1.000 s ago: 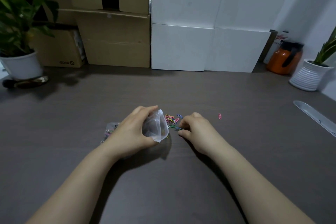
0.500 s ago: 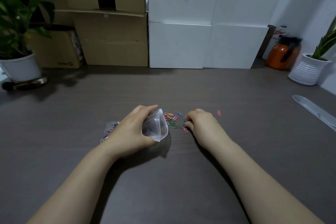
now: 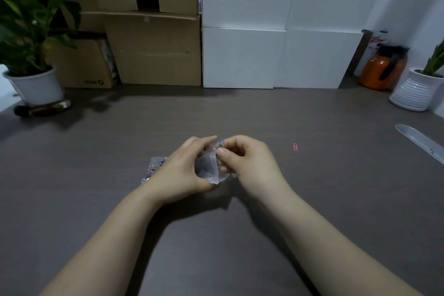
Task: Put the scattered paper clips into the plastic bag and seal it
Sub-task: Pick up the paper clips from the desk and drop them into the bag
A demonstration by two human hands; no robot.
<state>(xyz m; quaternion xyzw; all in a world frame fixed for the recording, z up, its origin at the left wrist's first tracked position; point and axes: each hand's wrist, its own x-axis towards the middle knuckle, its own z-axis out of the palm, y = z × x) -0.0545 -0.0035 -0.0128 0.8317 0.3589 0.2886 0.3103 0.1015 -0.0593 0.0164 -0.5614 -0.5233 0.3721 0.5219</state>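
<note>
My left hand (image 3: 182, 170) grips a small clear plastic bag (image 3: 207, 168), its mouth held wide and turned to the right. My right hand (image 3: 249, 160) is pinched on a few coloured paper clips (image 3: 221, 144) right at the bag's mouth. The far end of the bag, holding coloured clips (image 3: 155, 168), sticks out to the left behind my left wrist. One pink paper clip (image 3: 295, 147) lies alone on the dark table (image 3: 240, 115), well to the right of my hands. Any clips beneath my hands are hidden.
Cardboard boxes (image 3: 153, 50) and white panels (image 3: 276, 55) line the back. A potted plant (image 3: 31, 55) stands far left, a white ribbed pot (image 3: 415, 91) and an orange jug (image 3: 382, 69) far right. A clear plastic strip (image 3: 420, 142) lies at the right edge.
My right hand gathered clips from the pile beside the bag and brought them left to the bag's mouth. The pile is no longer visible. The left hand kept hold of the bag.
</note>
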